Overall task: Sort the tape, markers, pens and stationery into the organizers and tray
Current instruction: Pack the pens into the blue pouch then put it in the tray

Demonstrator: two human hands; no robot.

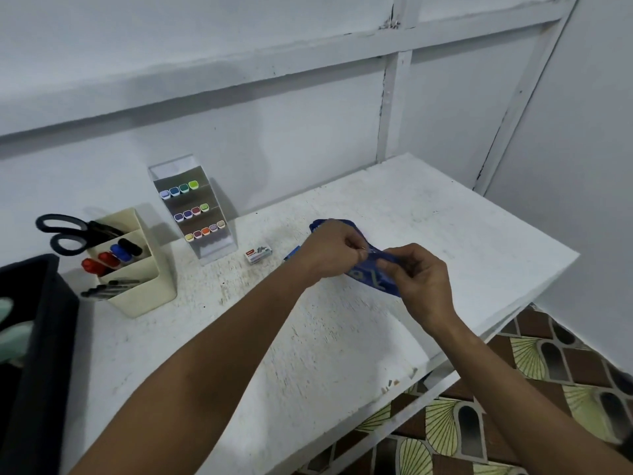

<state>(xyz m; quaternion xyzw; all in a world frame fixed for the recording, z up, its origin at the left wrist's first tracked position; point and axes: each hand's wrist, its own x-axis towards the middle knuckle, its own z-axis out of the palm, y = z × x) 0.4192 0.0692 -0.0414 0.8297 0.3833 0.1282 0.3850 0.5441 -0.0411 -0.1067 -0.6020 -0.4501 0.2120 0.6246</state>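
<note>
Above the middle of the white table point(428, 214), both hands hold a blue packet point(370, 274). My left hand point(334, 250) pinches its upper part with curled fingers, and my right hand point(419, 279) grips its lower right end. A small staples box point(257, 254) lies on the table just left of my hands. A cream organizer point(144, 289) at the left holds black scissors point(73, 231), red, blue and black markers point(111, 255) and pens point(106, 287). A clear tiered stand point(193, 209) behind it holds several coloured markers.
A dark tray or bin point(37, 337) stands at the far left edge, partly cut off. The table's right edge drops to a patterned floor point(534, 378). White panelled walls close in behind and to the right.
</note>
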